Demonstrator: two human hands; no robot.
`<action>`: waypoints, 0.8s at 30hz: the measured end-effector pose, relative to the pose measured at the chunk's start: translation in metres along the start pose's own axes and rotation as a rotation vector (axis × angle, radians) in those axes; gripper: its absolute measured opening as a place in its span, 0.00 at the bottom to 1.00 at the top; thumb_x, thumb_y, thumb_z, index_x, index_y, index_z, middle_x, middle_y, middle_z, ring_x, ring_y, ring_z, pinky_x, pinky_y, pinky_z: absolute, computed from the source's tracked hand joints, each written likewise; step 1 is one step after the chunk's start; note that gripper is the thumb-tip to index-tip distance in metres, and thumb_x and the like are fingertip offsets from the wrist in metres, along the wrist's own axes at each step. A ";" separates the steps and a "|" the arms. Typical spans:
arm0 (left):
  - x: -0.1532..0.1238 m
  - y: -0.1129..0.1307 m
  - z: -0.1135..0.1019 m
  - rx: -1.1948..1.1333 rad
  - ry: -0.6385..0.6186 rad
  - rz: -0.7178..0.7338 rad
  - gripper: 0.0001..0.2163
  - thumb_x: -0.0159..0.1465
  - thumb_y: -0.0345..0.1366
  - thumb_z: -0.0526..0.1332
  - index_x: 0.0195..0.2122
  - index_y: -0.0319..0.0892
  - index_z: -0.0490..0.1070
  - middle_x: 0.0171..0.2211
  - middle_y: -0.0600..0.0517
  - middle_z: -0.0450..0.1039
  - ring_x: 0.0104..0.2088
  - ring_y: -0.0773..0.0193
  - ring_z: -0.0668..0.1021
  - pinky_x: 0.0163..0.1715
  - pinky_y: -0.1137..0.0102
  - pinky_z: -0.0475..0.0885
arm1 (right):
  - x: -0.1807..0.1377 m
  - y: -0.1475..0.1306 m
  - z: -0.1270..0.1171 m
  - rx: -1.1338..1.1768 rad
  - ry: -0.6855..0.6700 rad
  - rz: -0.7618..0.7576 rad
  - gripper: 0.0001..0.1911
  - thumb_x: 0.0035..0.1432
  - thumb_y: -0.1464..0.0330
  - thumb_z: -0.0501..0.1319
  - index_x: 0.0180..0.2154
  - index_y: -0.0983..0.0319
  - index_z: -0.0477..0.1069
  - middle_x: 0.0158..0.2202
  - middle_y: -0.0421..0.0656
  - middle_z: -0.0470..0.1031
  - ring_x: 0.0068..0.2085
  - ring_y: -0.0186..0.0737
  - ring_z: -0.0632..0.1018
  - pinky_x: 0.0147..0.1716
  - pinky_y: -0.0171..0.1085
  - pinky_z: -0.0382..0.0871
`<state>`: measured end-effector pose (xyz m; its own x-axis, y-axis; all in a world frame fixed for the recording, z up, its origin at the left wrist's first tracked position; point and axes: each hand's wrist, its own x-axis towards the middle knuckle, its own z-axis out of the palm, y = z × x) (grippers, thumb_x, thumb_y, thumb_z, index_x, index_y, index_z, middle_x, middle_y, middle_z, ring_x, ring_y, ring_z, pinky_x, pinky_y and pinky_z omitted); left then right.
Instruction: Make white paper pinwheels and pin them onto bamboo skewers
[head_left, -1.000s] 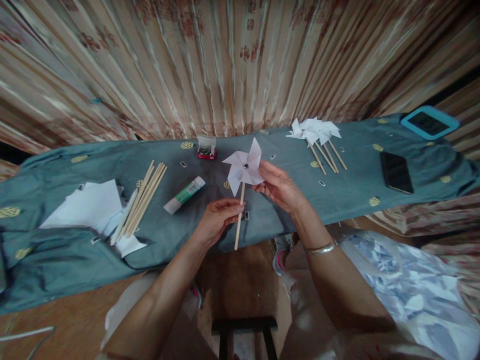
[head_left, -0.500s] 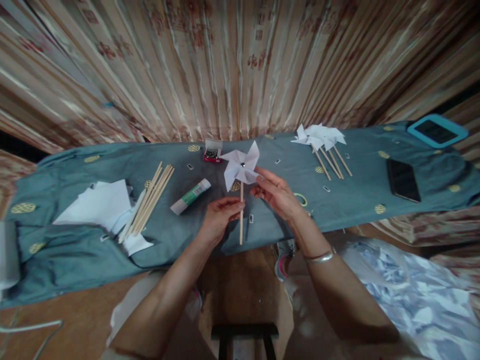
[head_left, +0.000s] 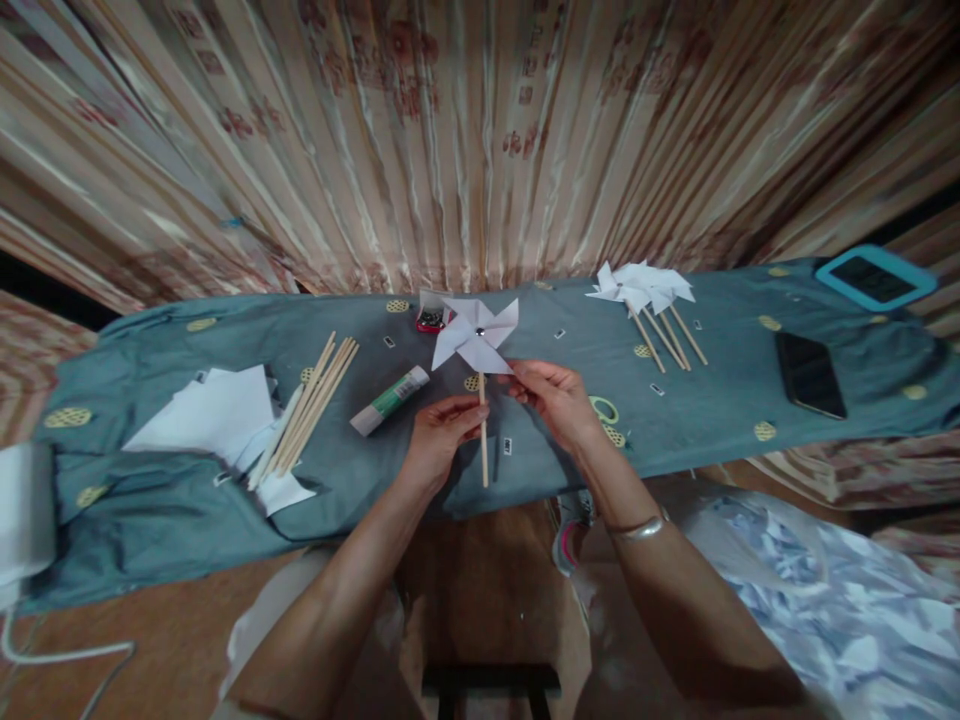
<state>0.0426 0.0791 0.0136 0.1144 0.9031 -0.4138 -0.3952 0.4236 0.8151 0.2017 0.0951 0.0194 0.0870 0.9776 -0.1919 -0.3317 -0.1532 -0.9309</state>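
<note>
A white paper pinwheel point(head_left: 475, 345) with a shiny pin at its centre stands upright on a thin wooden stick point(head_left: 484, 450) in front of me. My left hand point(head_left: 442, 435) is closed, thumb and fingers pinching the stick below the blades. At the lower right blade's tip, my right hand point(head_left: 553, 400) has its thumb and forefinger closed on the paper, the other fingers curled. Just behind the blades is a small red box point(head_left: 431, 318) of dark metal pins, partly covered by the pinwheel. A green and white glue stick point(head_left: 390, 400) lies left of my left hand.
Several wooden sticks point(head_left: 315, 405) and white paper sheets point(head_left: 206, 410) lie at left on the green cloth point(head_left: 720, 390). Finished pinwheels point(head_left: 645, 285) rest at the back right. Farther right are a black phone point(head_left: 810, 375) and a blue-framed tablet point(head_left: 876, 277). Green-handled scissors point(head_left: 604, 408) lie near my right hand.
The pinwheel's blades have turned on the pin. My right hand has lowered slightly with the blade tip. My left hand keeps its pinch on the stick, and the view has shifted a little.
</note>
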 end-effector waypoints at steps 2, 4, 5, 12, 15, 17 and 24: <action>0.000 0.000 0.000 0.003 0.000 0.002 0.18 0.34 0.39 0.78 0.25 0.38 0.78 0.24 0.53 0.76 0.25 0.71 0.73 0.28 0.74 0.70 | 0.000 0.001 0.001 -0.007 -0.010 -0.003 0.18 0.36 0.55 0.75 0.29 0.58 0.82 0.27 0.40 0.82 0.24 0.29 0.73 0.26 0.31 0.64; 0.000 0.000 0.000 0.003 0.003 0.007 0.18 0.34 0.39 0.78 0.25 0.38 0.78 0.24 0.53 0.76 0.25 0.70 0.74 0.28 0.74 0.70 | 0.000 0.003 0.001 -0.020 -0.013 -0.012 0.17 0.36 0.55 0.75 0.29 0.58 0.82 0.27 0.41 0.83 0.25 0.30 0.73 0.27 0.32 0.65; 0.000 0.000 0.000 0.002 0.004 0.011 0.18 0.34 0.39 0.78 0.25 0.38 0.78 0.24 0.53 0.76 0.25 0.70 0.74 0.28 0.74 0.70 | 0.000 0.003 0.002 -0.029 -0.013 -0.016 0.17 0.36 0.55 0.75 0.29 0.58 0.82 0.28 0.40 0.83 0.25 0.31 0.73 0.27 0.33 0.65; 0.001 -0.002 -0.001 -0.014 0.019 0.017 0.17 0.33 0.38 0.78 0.24 0.38 0.78 0.23 0.53 0.76 0.24 0.70 0.74 0.28 0.74 0.70 | -0.001 0.006 0.007 -0.133 -0.049 -0.044 0.16 0.35 0.53 0.75 0.27 0.55 0.82 0.27 0.39 0.82 0.26 0.33 0.74 0.29 0.35 0.69; 0.000 -0.001 0.000 -0.012 0.015 0.018 0.17 0.34 0.39 0.78 0.24 0.38 0.78 0.23 0.53 0.76 0.24 0.70 0.74 0.28 0.74 0.70 | -0.003 0.006 0.007 -0.168 -0.077 -0.077 0.16 0.36 0.53 0.74 0.26 0.55 0.82 0.26 0.38 0.81 0.26 0.33 0.74 0.30 0.35 0.69; -0.001 -0.001 0.001 -0.013 0.012 0.019 0.17 0.34 0.39 0.78 0.24 0.38 0.78 0.23 0.53 0.76 0.24 0.70 0.74 0.28 0.73 0.70 | -0.003 0.005 0.006 -0.189 -0.089 -0.083 0.17 0.38 0.52 0.73 0.27 0.56 0.81 0.27 0.39 0.81 0.27 0.33 0.74 0.31 0.35 0.69; -0.006 0.002 0.001 0.010 -0.037 -0.020 0.18 0.32 0.40 0.79 0.24 0.38 0.79 0.24 0.53 0.77 0.24 0.71 0.74 0.27 0.74 0.70 | 0.002 -0.007 -0.004 0.092 0.059 0.016 0.22 0.37 0.53 0.75 0.33 0.57 0.78 0.34 0.40 0.82 0.33 0.35 0.79 0.31 0.31 0.71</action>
<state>0.0424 0.0748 0.0175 0.1554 0.8964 -0.4150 -0.3838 0.4419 0.8108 0.2077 0.0978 0.0240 0.1350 0.9646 -0.2267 -0.4184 -0.1519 -0.8955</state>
